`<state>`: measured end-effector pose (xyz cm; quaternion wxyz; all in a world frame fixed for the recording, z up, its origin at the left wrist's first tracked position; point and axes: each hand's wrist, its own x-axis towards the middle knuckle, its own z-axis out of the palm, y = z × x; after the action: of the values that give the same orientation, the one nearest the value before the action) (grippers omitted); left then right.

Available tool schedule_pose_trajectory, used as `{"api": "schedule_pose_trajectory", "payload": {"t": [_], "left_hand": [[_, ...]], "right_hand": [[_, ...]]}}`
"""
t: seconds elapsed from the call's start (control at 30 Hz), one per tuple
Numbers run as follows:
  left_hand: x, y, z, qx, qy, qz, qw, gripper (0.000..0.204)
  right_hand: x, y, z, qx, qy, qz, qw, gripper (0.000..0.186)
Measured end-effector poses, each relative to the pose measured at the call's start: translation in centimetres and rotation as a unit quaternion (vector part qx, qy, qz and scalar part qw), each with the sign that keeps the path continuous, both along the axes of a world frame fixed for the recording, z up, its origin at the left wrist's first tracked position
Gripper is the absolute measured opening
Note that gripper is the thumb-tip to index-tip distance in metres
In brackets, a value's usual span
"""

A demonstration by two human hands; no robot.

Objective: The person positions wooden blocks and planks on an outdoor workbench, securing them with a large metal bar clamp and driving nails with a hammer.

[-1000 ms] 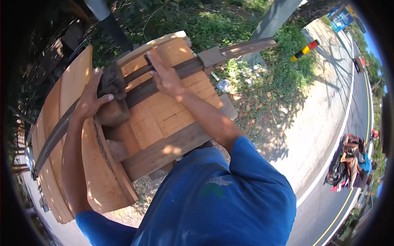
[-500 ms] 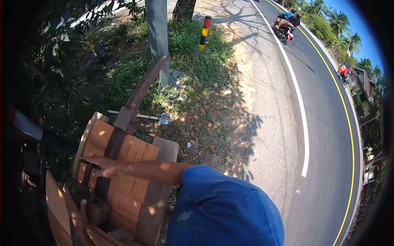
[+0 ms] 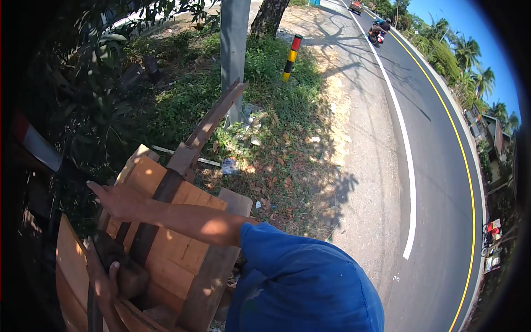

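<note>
My right hand hovers at the far left edge of a light wooden board structure, index finger stretched out, holding nothing. Its forearm crosses the boards from my blue sleeve. Just below that hand, part of a slim dark bar shows. Lower left, my left hand is against a dark wooden block, thumb raised beside it; its fingers are partly hidden in shadow and appear to grip the block. A long dark beam lies across the boards, its narrow curved end reaching up beside a grey post.
The grey post stands beyond the boards, near a striped short marker post. Grass and dry leaves border the paved road on the right. A motorcycle with riders is far up the road. A loose plank stands lower left.
My right hand has lifted off the slim dark bar and moved up and left, index finger extended. My left hand stays by the block. The view has shifted slightly; the motorcycle is farther away.
</note>
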<state>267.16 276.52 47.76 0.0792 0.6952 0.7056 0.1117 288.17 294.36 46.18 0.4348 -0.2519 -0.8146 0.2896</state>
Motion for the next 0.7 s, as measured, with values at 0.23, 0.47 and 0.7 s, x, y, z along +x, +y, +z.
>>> {"api": "schedule_pose_trajectory", "payload": {"t": [0.23, 0.47, 0.7], "left_hand": [[-1.4, -3.6, -0.6, -0.004, 0.029, 0.075, 0.997, 0.087], [1.5, -1.6, 2.0, 0.013, 0.01, 0.079, 0.997, 0.095], [1.1, -0.8, 1.3, 0.017, 0.057, 0.053, 0.997, 0.1]], "right_hand": [[-7.7, 3.8, -5.2, -0.23, -0.223, 0.088, 0.943, 0.033], [-6.5, 6.8, -12.4, -0.133, -0.173, 0.104, 0.97, 0.025], [-1.1, 3.0, -9.1, -0.454, 0.052, 0.129, 0.88, 0.044]]}}
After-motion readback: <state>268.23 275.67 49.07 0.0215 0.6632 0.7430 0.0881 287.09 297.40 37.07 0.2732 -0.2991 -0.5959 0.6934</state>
